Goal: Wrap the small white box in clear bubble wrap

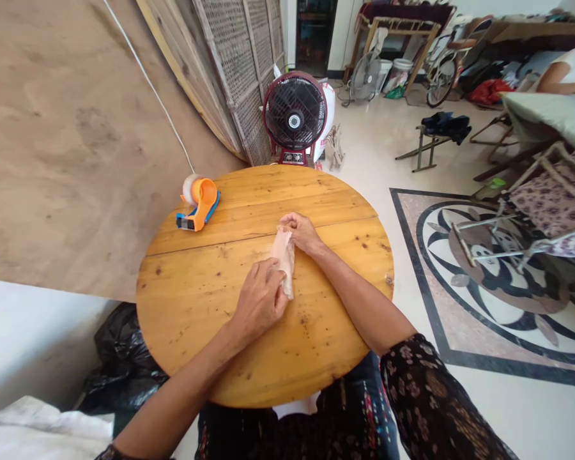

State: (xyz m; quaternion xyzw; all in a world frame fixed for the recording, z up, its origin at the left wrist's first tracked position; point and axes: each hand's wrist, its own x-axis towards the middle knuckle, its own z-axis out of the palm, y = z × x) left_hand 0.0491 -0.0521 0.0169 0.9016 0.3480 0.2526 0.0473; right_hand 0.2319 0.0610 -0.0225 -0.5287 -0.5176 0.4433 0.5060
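Note:
A small pale pink folded cloth or bag lies on the round wooden table. My left hand is closed on its near end, fingers pressed down on it. My right hand pinches its far end between curled fingers. Both hands hold the piece stretched along the table top. An orange and blue tape dispenser with a roll of tape sits at the table's far left edge, well away from both hands.
A dark red floor fan stands just beyond the table. A black bag lies on the floor at the left. Folding chairs, a stool and another person's arm are at the right.

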